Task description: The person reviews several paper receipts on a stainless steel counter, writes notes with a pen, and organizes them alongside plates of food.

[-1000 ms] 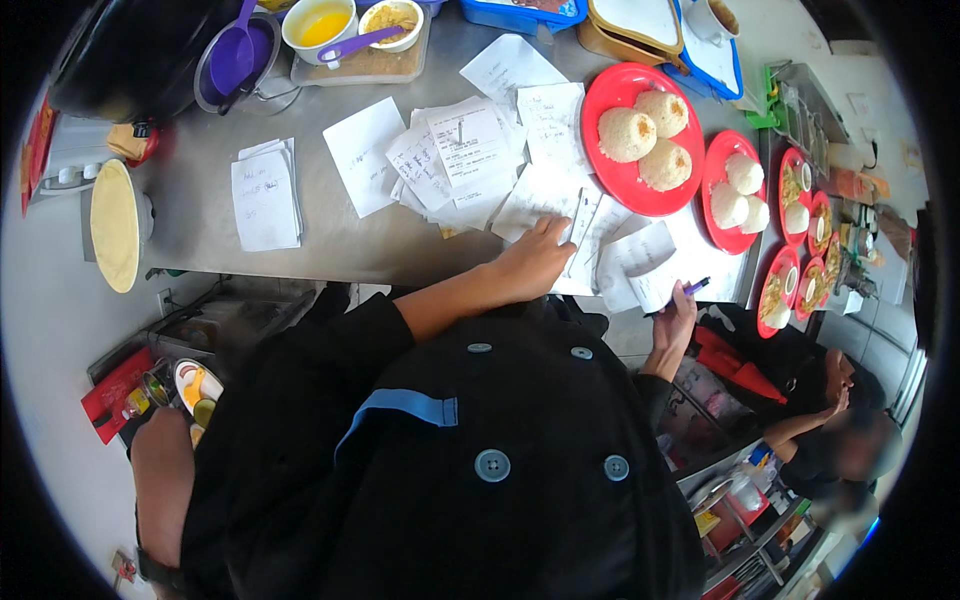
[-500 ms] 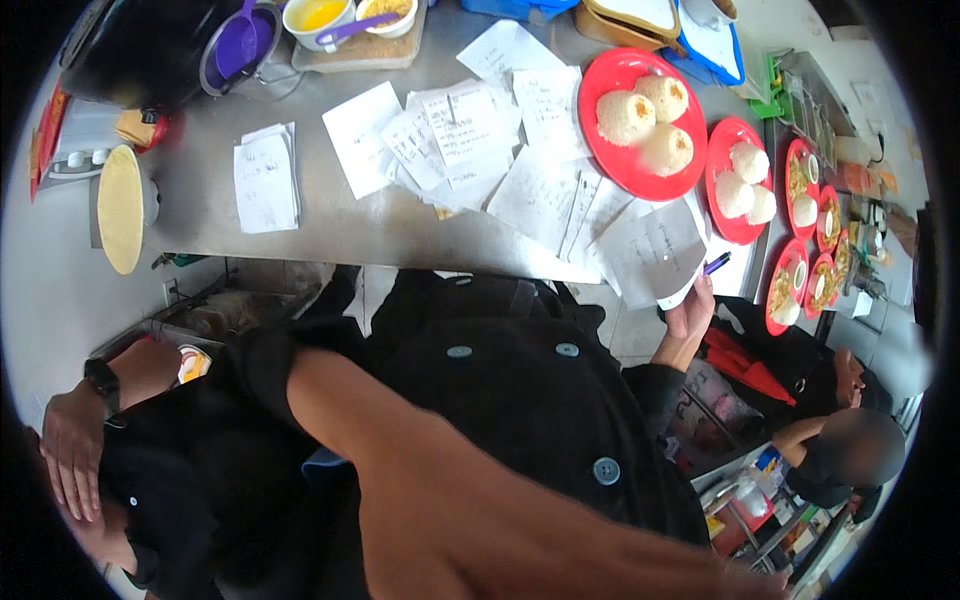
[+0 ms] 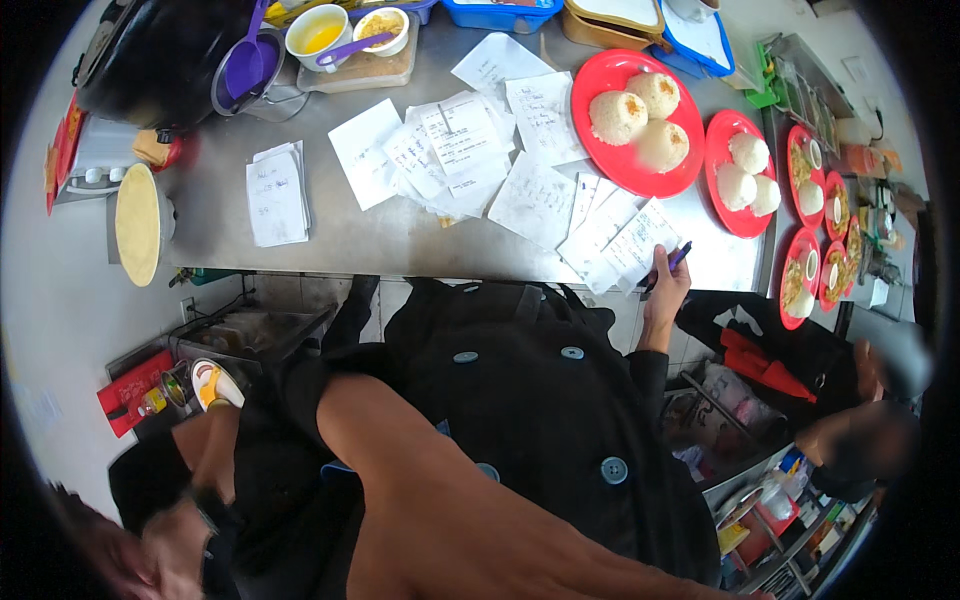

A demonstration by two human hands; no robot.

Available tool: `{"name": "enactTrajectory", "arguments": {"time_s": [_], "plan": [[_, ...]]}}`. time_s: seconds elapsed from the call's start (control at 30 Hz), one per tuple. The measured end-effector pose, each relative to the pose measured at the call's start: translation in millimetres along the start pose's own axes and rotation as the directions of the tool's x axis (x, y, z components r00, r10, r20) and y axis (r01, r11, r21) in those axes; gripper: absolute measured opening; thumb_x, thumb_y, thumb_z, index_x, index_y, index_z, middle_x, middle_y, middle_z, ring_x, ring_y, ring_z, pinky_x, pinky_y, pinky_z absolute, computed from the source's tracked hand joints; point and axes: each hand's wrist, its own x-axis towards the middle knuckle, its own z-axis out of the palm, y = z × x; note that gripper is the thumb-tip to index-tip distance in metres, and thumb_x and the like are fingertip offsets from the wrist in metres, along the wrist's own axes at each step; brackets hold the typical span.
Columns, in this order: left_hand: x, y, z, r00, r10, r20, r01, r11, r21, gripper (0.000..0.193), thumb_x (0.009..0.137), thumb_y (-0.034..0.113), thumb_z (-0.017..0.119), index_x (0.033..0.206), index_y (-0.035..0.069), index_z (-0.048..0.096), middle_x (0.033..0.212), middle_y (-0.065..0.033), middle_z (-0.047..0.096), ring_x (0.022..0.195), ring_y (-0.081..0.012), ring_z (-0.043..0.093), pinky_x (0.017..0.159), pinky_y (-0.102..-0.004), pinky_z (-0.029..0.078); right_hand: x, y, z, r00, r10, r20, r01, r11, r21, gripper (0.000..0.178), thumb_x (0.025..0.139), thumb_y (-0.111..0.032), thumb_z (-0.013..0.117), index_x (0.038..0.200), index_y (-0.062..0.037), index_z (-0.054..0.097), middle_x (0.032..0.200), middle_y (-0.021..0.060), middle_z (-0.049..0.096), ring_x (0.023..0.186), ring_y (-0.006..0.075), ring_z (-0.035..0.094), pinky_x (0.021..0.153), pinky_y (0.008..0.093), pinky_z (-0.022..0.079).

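Observation:
My right hand is at the counter's front edge, its fingers closed round a dark purple pen. Its fingertips touch the corner of a printed paper slip, which rests over other slips at the edge. Many loose white slips overlap across the middle of the counter. Bent across my black jacket, my left forearm runs toward the lower right; the fingers of that hand do not show clearly. Just beyond the right hand is a red plate with three rice mounds.
A second red plate of rice and several filled red plates stand at the right. A stack of papers, a pot with a purple ladle and cups are at the left. People stand on both sides, close by at left.
The right hand has moved up and left over the counter edge. The slip it held raised now lies lower, printed side showing. The person at left has shifted their arms.

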Motion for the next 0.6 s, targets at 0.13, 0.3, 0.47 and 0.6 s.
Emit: {"name": "enactTrajectory", "arguments": {"time_s": [0.13,0.3,0.47,0.6], "plan": [[-3.2,-5.7,2.6,1.0,0.004,-0.005,-0.004,1.0,-0.001,0.12,0.063,0.076,0.048,0.128,-0.02,0.019,0.13,-0.0413,0.021,0.122,-0.0477,0.03,0.095,-0.0479,0.035,-1.2,-4.9,-0.5,1.0,-0.02,-0.015,0.02,0.998,-0.057,0.012,0.083,-0.014,0.065,0.079,-0.0059,0.057,0.06,-0.0068,0.043,0.05,0.0021,0.034,0.044,0.0181,0.023],[-5.0,-14.7,10.1,0.998,0.03,-0.052,-0.03,1.0,0.005,0.129,0.058,0.082,0.049,0.127,-0.022,0.019,0.13,-0.0432,0.02,0.122,-0.0493,0.03,0.094,-0.0491,0.037,-2.8,-19.8,-8.2,0.998,0.055,-0.02,-0.054,0.997,0.047,0.016,0.082,-0.014,0.065,0.073,-0.0078,0.053,0.061,-0.0046,0.045,0.051,0.0036,0.037,0.045,0.0192,0.026],[-3.5,-24.9,16.8,0.993,0.048,-0.111,-0.047,0.999,0.01,0.13,0.057,0.085,0.045,0.126,-0.023,0.02,0.129,-0.0442,0.02,0.121,-0.0503,0.03,0.093,-0.0509,0.037,-6.4,-51.9,-1.6,0.996,0.084,0.02,-0.086,0.987,0.135,0.014,0.08,-0.011,0.067,0.075,-0.0069,0.054,0.062,-0.0041,0.047,0.05,0.0037,0.039,0.045,0.0182,0.028],[-2.3,-0.5,-17.2,0.986,-0.163,0.04,0.155,0.976,0.153,0.102,0.067,0.073,0.048,0.114,-0.016,0.031,0.115,-0.0391,0.032,0.11,-0.0427,0.039,0.083,-0.0476,0.044,-11.5,-80.2,17.0,0.993,0.095,0.07,-0.109,0.97,0.219,0.013,0.08,-0.009,0.066,0.075,-0.0064,0.054,0.061,-0.0037,0.048,0.047,0.0025,0.037,0.043,0.0171,0.026]]}}
